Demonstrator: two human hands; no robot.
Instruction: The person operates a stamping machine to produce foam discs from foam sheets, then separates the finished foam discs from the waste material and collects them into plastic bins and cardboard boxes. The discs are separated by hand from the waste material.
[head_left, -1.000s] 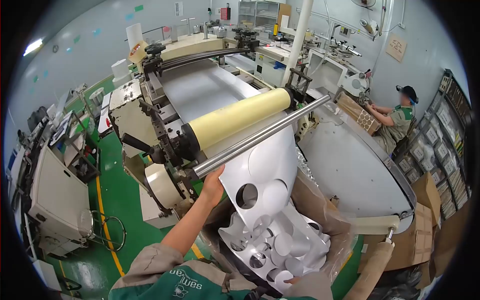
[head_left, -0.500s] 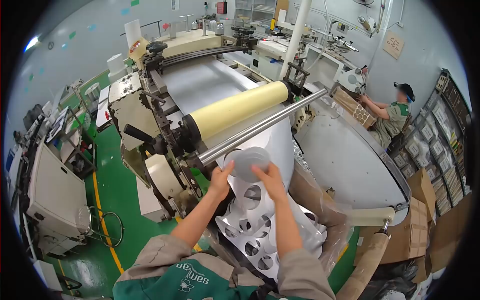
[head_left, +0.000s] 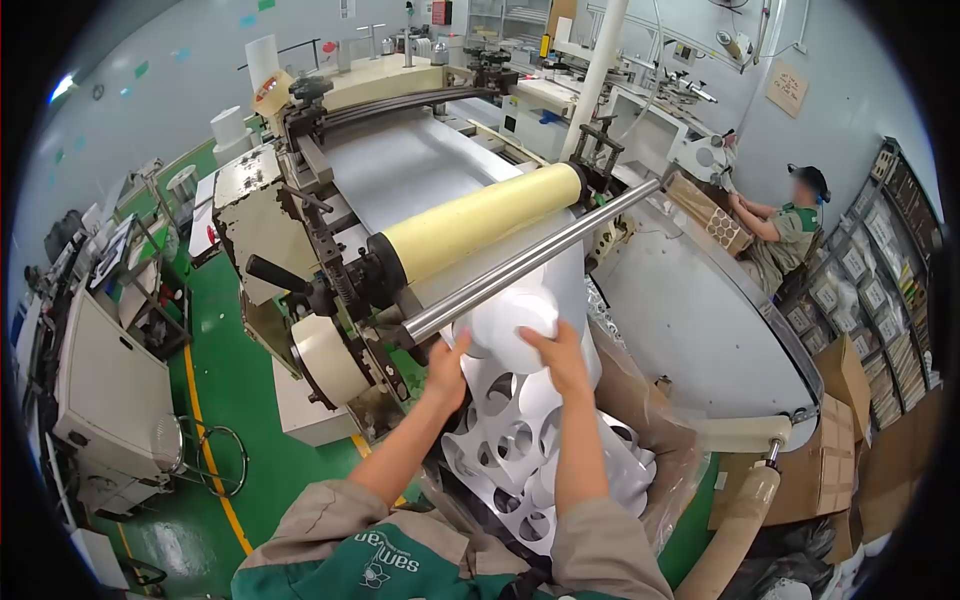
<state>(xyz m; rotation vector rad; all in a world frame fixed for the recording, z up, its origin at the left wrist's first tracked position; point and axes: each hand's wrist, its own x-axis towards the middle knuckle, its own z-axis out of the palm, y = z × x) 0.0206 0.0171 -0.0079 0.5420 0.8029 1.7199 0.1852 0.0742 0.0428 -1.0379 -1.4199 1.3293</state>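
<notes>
Below the steel bar (head_left: pixel 540 262), my right hand (head_left: pixel 556 352) grips the edge of a round white disc (head_left: pixel 518 318), thumb lying on its face. At the disc's left side is my left hand (head_left: pixel 447 368), fingers closed near a second, partly covered disc edge; what exactly it pinches is hard to make out. A yellow roller (head_left: pixel 480 222) lies above the bar. White sheet punched with round holes (head_left: pixel 505 440) hangs under my hands and bunches up in a plastic-lined box (head_left: pixel 655 420).
A machine bed with silvery sheet (head_left: pixel 405 160) stretches away ahead. At the right are a grey metal panel (head_left: pixel 700 300), a seated person (head_left: pixel 795 235) and shelves (head_left: pixel 870 270). Cardboard boxes (head_left: pixel 825 460) stand lower right; a white cabinet (head_left: pixel 110 380) is at the left.
The disc face has gone from grey to bright white and sits slightly further right. My right hand has shifted a little right; more holed sheet shows bright below.
</notes>
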